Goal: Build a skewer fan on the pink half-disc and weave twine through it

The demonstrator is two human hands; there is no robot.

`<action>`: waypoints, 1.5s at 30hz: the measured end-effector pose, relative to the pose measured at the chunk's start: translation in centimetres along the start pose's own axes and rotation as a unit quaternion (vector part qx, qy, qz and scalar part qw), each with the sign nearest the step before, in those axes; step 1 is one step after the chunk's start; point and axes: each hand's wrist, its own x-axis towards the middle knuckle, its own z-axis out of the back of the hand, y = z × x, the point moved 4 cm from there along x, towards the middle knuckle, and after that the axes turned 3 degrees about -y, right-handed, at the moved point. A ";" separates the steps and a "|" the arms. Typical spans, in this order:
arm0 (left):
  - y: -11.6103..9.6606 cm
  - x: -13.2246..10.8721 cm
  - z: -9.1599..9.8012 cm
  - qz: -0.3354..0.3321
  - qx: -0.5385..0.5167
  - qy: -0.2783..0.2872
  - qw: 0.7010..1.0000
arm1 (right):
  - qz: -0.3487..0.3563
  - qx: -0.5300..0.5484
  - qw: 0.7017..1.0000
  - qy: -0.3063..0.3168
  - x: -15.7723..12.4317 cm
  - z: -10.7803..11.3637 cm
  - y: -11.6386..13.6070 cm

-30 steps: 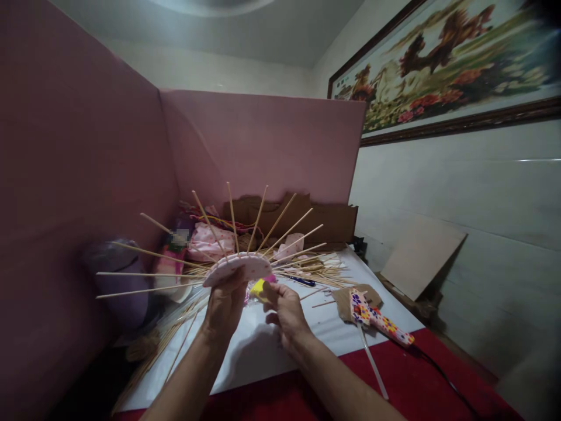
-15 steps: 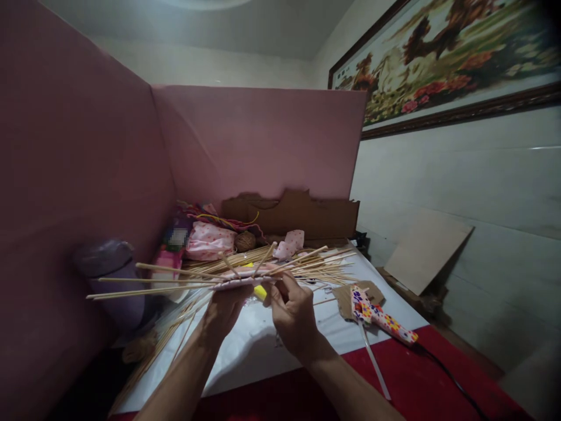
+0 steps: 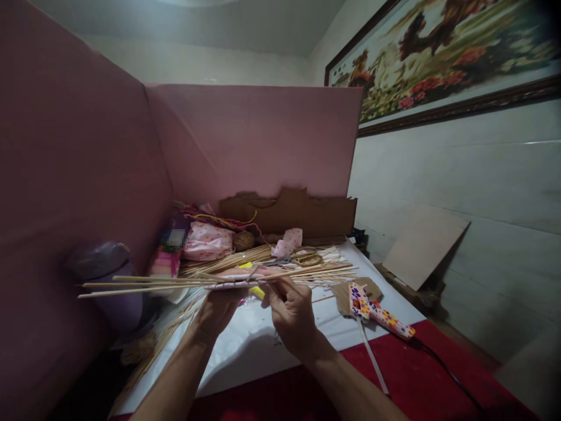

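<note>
A flat pale disc with several thin wooden sticks fanning out from it is held level, seen almost edge-on. My left hand grips the disc from below, fingers curled under it. To its right, my right hand is closed in a pinch at the disc's right edge, touching a stick there. A small yellow piece shows between the two hands, just under the disc.
A flowered glue gun with a glue stick and a black cord lies on cardboard at the right. Loose sticks, scissors, a twine ball, pink cloth and cardboard crowd the back. Pink boards wall the left and rear. A purple container stands at the left.
The disc with its sticks has tipped from raised and fanned upward to flat and level. My right hand has moved up to pinch at its right edge.
</note>
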 end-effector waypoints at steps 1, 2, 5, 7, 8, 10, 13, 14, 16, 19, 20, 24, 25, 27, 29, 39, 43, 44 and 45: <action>0.1 0.0 0.2 0.002 0.000 -0.001 1.000 | -0.002 -0.002 1.000 -0.001 0.0 0.0 0.0; 0.2 0.0 0.3 0.003 0.000 -0.002 1.000 | -0.006 -0.002 1.000 -0.002 0.0 0.0 0.1; 0.3 0.1 0.6 0.003 -0.003 -0.012 1.000 | -0.039 0.019 0.999 -0.006 0.1 -0.1 0.1; 0.3 0.1 0.6 0.007 -0.004 -0.018 1.000 | -0.064 0.040 0.997 -0.027 0.0 0.0 0.1; 0.3 0.1 0.5 0.010 -0.004 -0.021 1.000 | -0.068 0.041 0.996 -0.050 -0.1 0.1 0.1; 0.3 0.1 0.4 0.016 -0.004 -0.022 1.000 | -0.052 0.016 0.994 -0.095 -0.4 0.3 0.1; 0.1 0.2 0.4 0.014 0.009 -0.018 1.000 | 0.011 -0.055 0.993 -0.106 -0.8 0.4 0.4; 0.1 0.1 0.4 0.011 0.019 -0.016 1.000 | 0.028 -0.076 0.992 -0.094 -0.8 0.3 0.5; -0.1 0.1 0.5 0.000 0.044 -0.014 0.999 | 0.049 -0.109 0.991 -0.068 -0.7 0.2 0.7; -0.4 0.0 0.4 -0.019 0.071 -0.011 0.997 | 0.085 -0.133 0.987 -0.025 -0.5 0.1 0.9; -0.6 0.0 0.3 -0.023 0.074 -0.011 0.997 | 0.097 -0.139 0.985 -0.014 -0.5 0.0 1.0; -1.3 0.0 -0.1 -0.045 0.076 -0.019 0.996 | 0.132 -0.157 0.979 0.006 -0.5 0.0 1.2; -1.4 0.0 -0.2 -0.050 0.078 -0.020 0.996 | 0.138 -0.158 0.978 0.008 -0.5 -0.1 1.3; -1.6 -0.1 -0.3 -0.050 0.083 -0.013 0.995 | 0.142 -0.157 0.977 0.003 -0.4 0.0 1.3; -1.6 -0.1 -0.4 -0.043 0.088 -0.001 0.995 | 0.132 -0.149 0.980 -0.009 -0.3 0.1 1.3; -1.4 0.0 -0.3 -0.032 0.080 -0.009 0.996 | 0.099 -0.111 0.988 -0.033 -0.3 0.4 0.9; -1.7 -0.1 -0.5 -0.038 0.079 -0.001 0.996 | 0.048 -0.085 0.994 -0.039 -0.3 0.3 1.0; -1.7 -0.1 -0.5 -0.036 0.075 0.000 0.997 | 0.026 -0.066 0.997 -0.034 -0.3 0.2 1.0; -1.7 -0.1 -0.6 -0.032 0.064 -0.005 0.997 | 0.005 -0.040 0.999 -0.026 -0.3 0.1 0.9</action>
